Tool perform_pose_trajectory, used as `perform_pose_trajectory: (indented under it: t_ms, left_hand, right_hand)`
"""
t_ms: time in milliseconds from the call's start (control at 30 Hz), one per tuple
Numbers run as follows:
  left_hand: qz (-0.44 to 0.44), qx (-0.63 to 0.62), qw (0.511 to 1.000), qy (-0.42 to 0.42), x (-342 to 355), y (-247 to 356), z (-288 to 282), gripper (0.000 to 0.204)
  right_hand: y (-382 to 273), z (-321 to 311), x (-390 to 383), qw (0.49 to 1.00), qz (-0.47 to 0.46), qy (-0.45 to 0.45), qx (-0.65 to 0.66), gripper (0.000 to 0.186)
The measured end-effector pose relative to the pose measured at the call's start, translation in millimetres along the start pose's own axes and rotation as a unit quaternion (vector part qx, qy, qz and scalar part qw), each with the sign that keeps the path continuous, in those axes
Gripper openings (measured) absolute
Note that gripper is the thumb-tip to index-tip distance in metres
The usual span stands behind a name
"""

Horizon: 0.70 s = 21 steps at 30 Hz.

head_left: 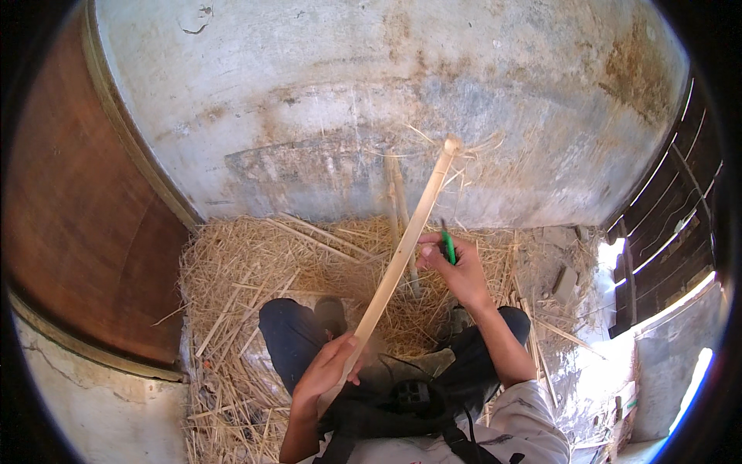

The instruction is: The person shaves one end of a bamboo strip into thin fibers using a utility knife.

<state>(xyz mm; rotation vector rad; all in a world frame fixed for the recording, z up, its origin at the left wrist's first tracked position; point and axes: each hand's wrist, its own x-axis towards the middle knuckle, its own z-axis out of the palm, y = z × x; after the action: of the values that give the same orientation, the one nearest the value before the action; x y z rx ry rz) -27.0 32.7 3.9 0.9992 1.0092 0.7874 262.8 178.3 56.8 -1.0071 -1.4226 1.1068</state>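
Note:
A long pale bamboo strip (398,259) slants up from my lap toward the wall, with thin curled shavings hanging at its far end. My left hand (328,370) is closed around its lower part, above my left thigh. My right hand (461,271) is closed on a small green-handled tool (448,246) with a dark, thin end; its exact kind is too small to make out. The fingertips of that hand are right beside the strip's right edge, about midway along it; whether they touch it I cannot tell.
Shavings and split strips (224,340) cover the floor around my feet. Ahead stands a stained plaster wall (325,116), with thin sticks (399,189) leaning on it. A brown wooden panel (85,201) is at the left. A brick-like block (565,284) lies at the right, near dark slats (668,209).

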Motion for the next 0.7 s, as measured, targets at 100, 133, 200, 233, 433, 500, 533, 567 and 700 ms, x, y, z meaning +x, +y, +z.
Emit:
perform_pose_trajectory:
  t_ms: [100,133,200,233,433,500,533,567,700]
  left_hand:
    - [0.008,0.047,0.999,0.0,0.9,5.8,3.7,0.037]
    - [0.011,0.065,0.998,0.004,1.4,9.2,5.3,0.037]
    - [0.056,0.108,0.992,-0.007,6.0,8.6,1.8,0.035]
    - [0.078,0.13,0.988,-0.014,8.2,9.1,0.8,0.035]
    - [0.244,0.287,0.909,0.176,27.7,43.3,43.8,0.021]
    - [0.224,0.312,0.906,0.177,36.0,43.3,46.1,0.022]
    - [0.213,0.324,0.905,0.177,38.5,42.6,47.2,0.023]
    - [0.215,0.312,0.907,0.184,38.7,42.6,48.4,0.023]
    - [0.238,0.275,0.909,0.204,35.5,49.2,54.6,0.023]
  right_hand:
    - [3.2,5.9,1.7,0.999,0.012,0.015,0.029,0.02]
    - [1.5,6.8,1.0,0.999,0.03,0.018,0.017,0.017]
    - [3.6,6.9,0.5,0.999,0.042,0.027,0.012,0.016]
    - [10.1,6.9,0.4,0.999,0.037,0.035,0.019,0.017]
    - [20.8,16.7,-8.3,0.998,0.018,0.037,0.041,0.017]
    - [20.9,15.9,-10.4,0.999,-0.007,0.034,0.014,0.016]
    - [18.5,14.0,-12.1,0.999,-0.025,0.037,-0.003,0.016]
    - [15.8,13.0,-13.0,0.998,-0.043,0.038,-0.019,0.016]
    - [0.8,-6.3,-18.1,0.945,-0.214,0.027,-0.245,0.021]
